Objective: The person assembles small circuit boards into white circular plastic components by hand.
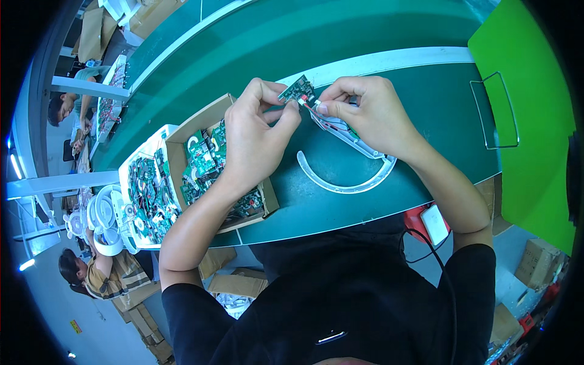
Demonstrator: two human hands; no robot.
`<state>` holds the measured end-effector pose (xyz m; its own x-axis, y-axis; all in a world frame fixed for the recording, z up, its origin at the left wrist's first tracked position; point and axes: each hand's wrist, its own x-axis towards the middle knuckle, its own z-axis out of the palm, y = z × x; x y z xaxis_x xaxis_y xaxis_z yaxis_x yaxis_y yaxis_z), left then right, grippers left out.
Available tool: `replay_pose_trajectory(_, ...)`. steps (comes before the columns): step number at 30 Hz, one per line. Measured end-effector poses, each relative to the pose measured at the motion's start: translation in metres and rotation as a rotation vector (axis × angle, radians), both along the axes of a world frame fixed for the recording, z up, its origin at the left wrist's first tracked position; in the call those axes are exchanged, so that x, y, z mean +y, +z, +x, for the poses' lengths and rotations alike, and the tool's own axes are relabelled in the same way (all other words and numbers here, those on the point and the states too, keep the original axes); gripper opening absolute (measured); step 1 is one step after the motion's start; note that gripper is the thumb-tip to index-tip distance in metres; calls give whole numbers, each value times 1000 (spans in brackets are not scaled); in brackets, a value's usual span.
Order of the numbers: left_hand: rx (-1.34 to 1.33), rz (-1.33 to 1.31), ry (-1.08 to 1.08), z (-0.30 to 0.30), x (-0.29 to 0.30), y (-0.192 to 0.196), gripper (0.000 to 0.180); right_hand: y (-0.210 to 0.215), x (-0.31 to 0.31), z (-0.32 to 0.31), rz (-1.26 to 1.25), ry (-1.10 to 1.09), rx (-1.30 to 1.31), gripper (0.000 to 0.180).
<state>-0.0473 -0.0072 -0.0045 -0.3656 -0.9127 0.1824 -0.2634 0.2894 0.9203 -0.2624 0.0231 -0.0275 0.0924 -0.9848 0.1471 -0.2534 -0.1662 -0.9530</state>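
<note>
My left hand point(260, 131) pinches a small green circuit board point(299, 89) between thumb and fingers, tilted above the table. Close to it, my right hand point(378, 118) has thumb and forefinger closed on a small white connector point(318, 104) at the board's lower edge. Red and dark thin wires point(308, 107) run down from there toward a white plastic housing point(344, 132), partly covered by my right hand. The housing ends in a curved, hook-like white arm point(348, 190) lying on the table. Whether the connector is seated in the board cannot be made out.
Left of my forearm stands a cardboard box point(271, 198) of green circuit boards, beside a white tray point(126, 182) with more boards. A green panel point(529, 121) with a wire handle rises at the right. Two people point(115, 274) sit at the left.
</note>
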Motion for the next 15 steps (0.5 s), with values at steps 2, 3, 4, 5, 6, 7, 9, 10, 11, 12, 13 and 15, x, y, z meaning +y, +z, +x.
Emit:
replay_pose_trajectory(2, 80, -18, 32, -2, 0, -2, 17, -1, 0, 1, -7, -11, 11, 13)
replay_pose_trajectory(3, 83, -20, 33, -2, 0, -3, 17, 0, 0, 0, -9, -11, 15, 13)
replay_pose_trajectory(4, 53, -41, 18, -2, 0, -4, 17, 0, 0, 0, 1, -4, 9, 14)
replay_pose_trajectory(5, 21, -61, 3, -3, -1, -5, 17, -1, 0, -1, 11, 2, 2, 14)
replay_pose_trajectory(6, 22, -62, 3, -2, -1, -6, 17, -2, 0, -1, 11, 2, 3, 14)
replay_pose_trajectory(7, 23, -78, -24, -1, -2, -7, 17, -3, -1, -1, -72, -2, 84, 15)
replay_pose_trajectory(9, 25, -92, -52, 0, -4, -9, 18, -3, -3, -2, -154, -8, 165, 15)
replay_pose_trajectory(10, 9, -142, -61, 1, -4, -11, 19, -1, -3, -2, -98, 4, 121, 16)
replay_pose_trajectory(11, -8, -193, -71, 1, -5, -12, 19, -1, -4, -2, -42, 15, 77, 16)
replay_pose_trajectory(12, -9, -192, -70, 0, -5, -12, 19, -1, -4, -3, -41, 16, 76, 16)
replay_pose_trajectory(13, -26, -246, -68, 0, -5, -12, 20, -1, -4, -3, -43, 20, 79, 16)
replay_pose_trajectory(15, -44, -299, -65, -1, -4, -12, 20, -2, -4, -3, -44, 25, 81, 16)
